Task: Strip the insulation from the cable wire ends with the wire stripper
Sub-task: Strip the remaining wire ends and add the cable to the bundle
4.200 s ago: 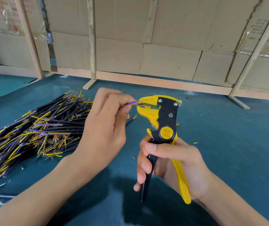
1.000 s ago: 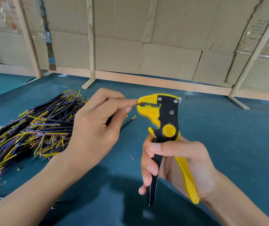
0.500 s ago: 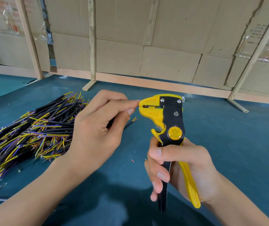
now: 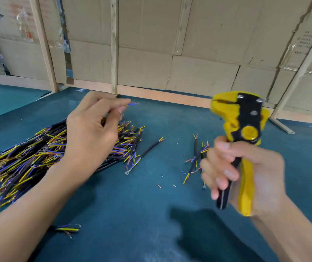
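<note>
My left hand (image 4: 92, 133) pinches a thin blue wire end (image 4: 132, 104) between thumb and forefinger, above a big pile of black cables with yellow, blue and orange wires (image 4: 28, 159). My right hand (image 4: 245, 171) grips the handles of the yellow and black wire stripper (image 4: 242, 125), held upright to the right. The stripper's jaws point left, well apart from the wire end. The rest of the held cable is hidden behind my left hand.
A few loose cables (image 4: 196, 157) and one single cable (image 4: 149, 148) lie on the teal table (image 4: 132, 214) between my hands, with small insulation scraps (image 4: 159, 186). Wooden frames and cardboard panels (image 4: 151, 53) close off the table's far edge.
The wire end has come out of the stripper's jaws. My hands have drawn apart: left hand with the wire to the left, right hand with the stripper to the right.
</note>
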### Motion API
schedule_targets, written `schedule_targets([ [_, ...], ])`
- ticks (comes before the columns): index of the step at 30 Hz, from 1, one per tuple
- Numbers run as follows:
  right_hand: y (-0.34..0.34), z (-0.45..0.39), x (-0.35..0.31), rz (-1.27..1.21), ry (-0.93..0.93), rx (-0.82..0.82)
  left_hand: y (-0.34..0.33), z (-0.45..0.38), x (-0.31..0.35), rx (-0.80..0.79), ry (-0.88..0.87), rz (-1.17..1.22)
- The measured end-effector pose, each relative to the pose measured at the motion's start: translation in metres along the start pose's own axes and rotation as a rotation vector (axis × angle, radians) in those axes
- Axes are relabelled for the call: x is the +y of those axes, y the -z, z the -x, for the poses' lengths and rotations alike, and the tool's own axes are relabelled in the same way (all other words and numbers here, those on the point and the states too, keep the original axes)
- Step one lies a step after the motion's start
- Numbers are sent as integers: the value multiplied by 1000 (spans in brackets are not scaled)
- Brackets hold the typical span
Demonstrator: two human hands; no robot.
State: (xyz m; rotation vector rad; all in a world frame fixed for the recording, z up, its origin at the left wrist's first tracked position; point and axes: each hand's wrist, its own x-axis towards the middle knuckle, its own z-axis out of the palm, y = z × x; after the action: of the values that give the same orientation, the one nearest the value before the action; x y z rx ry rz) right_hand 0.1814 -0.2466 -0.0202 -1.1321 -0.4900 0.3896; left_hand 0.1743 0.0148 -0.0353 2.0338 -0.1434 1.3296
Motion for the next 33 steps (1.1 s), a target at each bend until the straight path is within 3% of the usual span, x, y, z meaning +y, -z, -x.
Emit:
schedule_targets([
  [5,10,-5,-2,-47,21,113,-5,4,4,-64,57,75],
  [10,10,-14,19,-76,-97,199,-21,12,18,-254,468,480],
  [16,14,-16,28,-126,-146,250,-32,21,26,-342,869,887],
  [23,13,-18,30,-119,-106,272,-33,25,29,-453,944,1012],
  [29,7,-17,35,-2,-11,202,-41,39,40,-627,918,1012],
  [33,9,-17,34,44,53,245,-43,42,46,-671,893,977],
])
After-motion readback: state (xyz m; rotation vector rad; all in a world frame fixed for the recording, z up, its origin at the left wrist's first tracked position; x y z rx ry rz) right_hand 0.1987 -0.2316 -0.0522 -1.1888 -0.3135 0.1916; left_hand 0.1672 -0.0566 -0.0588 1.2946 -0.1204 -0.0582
